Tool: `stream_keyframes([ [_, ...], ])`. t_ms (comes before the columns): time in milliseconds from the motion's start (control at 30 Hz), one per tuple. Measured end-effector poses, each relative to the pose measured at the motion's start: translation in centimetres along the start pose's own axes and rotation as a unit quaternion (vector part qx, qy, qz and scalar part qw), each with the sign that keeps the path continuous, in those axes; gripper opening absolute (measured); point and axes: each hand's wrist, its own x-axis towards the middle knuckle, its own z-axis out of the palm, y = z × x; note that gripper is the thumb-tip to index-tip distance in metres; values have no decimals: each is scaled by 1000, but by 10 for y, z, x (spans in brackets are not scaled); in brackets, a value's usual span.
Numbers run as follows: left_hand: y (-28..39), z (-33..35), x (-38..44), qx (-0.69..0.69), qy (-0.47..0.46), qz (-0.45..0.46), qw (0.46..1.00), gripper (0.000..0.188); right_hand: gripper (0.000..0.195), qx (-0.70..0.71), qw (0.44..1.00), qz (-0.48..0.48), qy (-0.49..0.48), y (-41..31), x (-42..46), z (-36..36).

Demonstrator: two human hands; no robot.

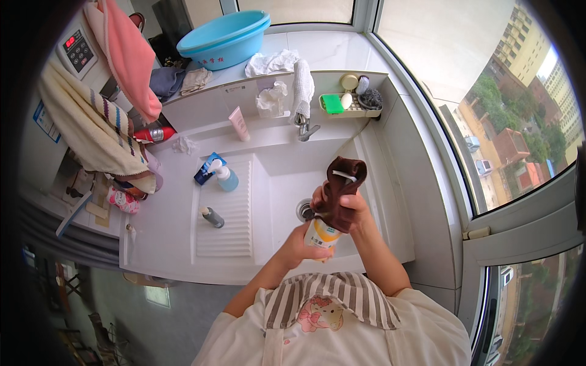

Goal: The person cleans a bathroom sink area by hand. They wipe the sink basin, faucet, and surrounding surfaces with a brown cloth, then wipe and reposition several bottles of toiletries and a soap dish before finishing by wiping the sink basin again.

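Note:
Over the white laundry sink (pixel 293 183), my left hand (pixel 300 249) is closed around a white and yellow bottle (pixel 324 238). My right hand (pixel 357 212) grips a dark brown cloth (pixel 341 196), whose lower end lies against the top of the bottle. A white strip shows near the cloth's upper end. The bottle's top is hidden by the cloth. Behind the hands is the metal drain (pixel 304 209). A chrome faucet (pixel 304 128) with a white cloth (pixel 302 84) draped over it stands at the back of the sink.
On the ribbed washboard (pixel 238 206) stand a blue pump bottle (pixel 227 179) and a small dark bottle (pixel 213 217). A pink tube (pixel 239 123) leans at the back. A soap rack (pixel 352 110) sits back right, blue basins (pixel 224 39) on the ledge. Towels (pixel 91 123) hang left; a window borders the right.

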Motion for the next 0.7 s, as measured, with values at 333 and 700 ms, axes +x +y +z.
stream_keyframes([
  [333, 21, 11, -3, -298, -163, 41, 940, 64, 82, 70, 987, 72, -124, 26, -7, -18],
  [700, 35, -5, -8, 354, 282, 247, 857, 38, 82, -235, 964, -88, 90, 47, -19, 21],
])
